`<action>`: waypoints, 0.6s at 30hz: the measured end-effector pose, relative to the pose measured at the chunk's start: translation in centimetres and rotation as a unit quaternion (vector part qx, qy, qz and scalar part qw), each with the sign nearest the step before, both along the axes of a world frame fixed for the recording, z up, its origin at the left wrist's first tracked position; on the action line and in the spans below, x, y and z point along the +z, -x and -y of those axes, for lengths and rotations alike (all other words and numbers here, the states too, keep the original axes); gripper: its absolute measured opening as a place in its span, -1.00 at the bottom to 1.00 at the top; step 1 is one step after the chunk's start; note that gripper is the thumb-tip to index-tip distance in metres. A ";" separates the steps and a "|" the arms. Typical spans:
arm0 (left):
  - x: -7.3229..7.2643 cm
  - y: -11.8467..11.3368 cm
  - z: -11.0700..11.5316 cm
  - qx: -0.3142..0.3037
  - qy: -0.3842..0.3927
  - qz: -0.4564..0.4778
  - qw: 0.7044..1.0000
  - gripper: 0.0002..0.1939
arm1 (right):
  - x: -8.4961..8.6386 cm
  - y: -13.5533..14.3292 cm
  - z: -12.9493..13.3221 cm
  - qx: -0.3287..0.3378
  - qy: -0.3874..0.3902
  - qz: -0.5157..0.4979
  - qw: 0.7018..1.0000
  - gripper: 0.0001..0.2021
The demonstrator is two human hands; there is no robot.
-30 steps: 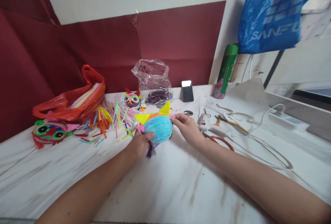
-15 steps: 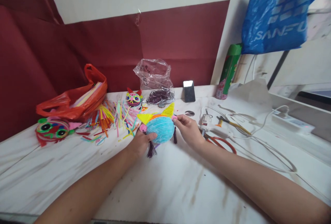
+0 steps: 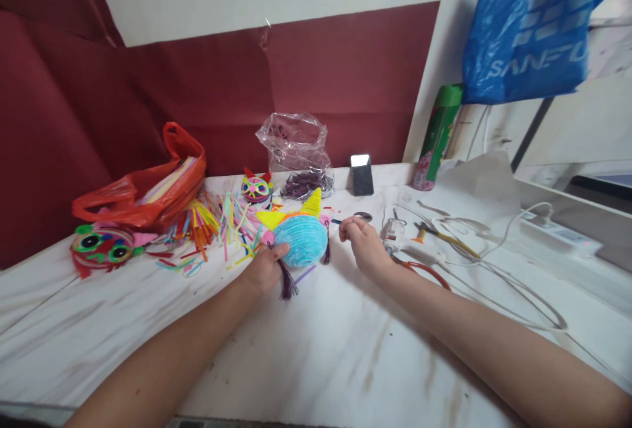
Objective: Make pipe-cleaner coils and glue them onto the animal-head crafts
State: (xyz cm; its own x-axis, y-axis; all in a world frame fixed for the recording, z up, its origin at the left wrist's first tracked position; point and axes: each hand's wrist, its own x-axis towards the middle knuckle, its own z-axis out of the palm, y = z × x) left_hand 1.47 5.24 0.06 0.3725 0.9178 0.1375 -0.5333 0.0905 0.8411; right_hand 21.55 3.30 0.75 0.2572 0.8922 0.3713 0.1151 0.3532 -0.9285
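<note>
A round light-blue pipe-cleaner craft [image 3: 300,241] with yellow pointed ears, pink side knobs and dark purple tassels is gripped at its left side by my left hand [image 3: 266,267]. The thumb of that hand presses on the blue surface. To the right, apart from the craft, my right hand [image 3: 361,241] is closed in a pinch. A short dark blue piece [image 3: 336,221] sticks out from its fingertips toward the pink knob. One tassel [image 3: 288,283] hangs by my left thumb, another [image 3: 326,251] at the craft's right side. A purple strip [image 3: 305,274] lies under the craft.
Left are a red plastic bag [image 3: 143,184], a red craft face [image 3: 101,247] and loose pipe cleaners [image 3: 200,220]. A smaller craft face [image 3: 257,187], clear bag [image 3: 299,151] and phone [image 3: 362,175] stand behind. Right: glue gun [image 3: 415,249], pliers [image 3: 447,239], orange-handled tool [image 3: 428,270], cables, spray can [image 3: 438,138].
My right hand has left the pink knob and moved slightly right, with the dark blue piece now showing at its fingertips. The craft has shifted a little left in my left hand.
</note>
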 end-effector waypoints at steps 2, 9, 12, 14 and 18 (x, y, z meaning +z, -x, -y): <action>0.0 0.0 -0.1 0.002 0.000 0.003 1.000 -0.52 | 0.2 0.1 0.4 -0.002 0.006 0.012 1.000 -0.83; 0.1 0.1 -0.3 0.023 0.020 0.013 0.999 -0.60 | 0.4 0.3 0.5 0.031 -0.012 0.002 0.999 -0.86; 0.4 0.2 -0.4 0.024 0.024 0.019 0.999 -0.58 | 0.4 0.3 0.5 0.046 -0.015 -0.013 0.999 -0.84; 0.5 0.3 -0.5 0.018 0.024 0.023 0.999 -0.54 | 0.4 0.3 0.5 0.051 -0.004 -0.017 0.999 -0.78; 0.6 0.5 -0.8 0.025 0.031 0.028 0.999 -0.52 | 0.3 0.4 0.3 0.058 -0.010 -0.033 0.998 -0.82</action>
State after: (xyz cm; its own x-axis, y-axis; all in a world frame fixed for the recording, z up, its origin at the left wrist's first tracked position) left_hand 0.94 6.09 0.67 0.3188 0.9425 0.0998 -0.5849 0.1128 0.8032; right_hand 21.17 3.00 1.05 0.1776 0.9101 0.3745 0.0124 0.3785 -0.9255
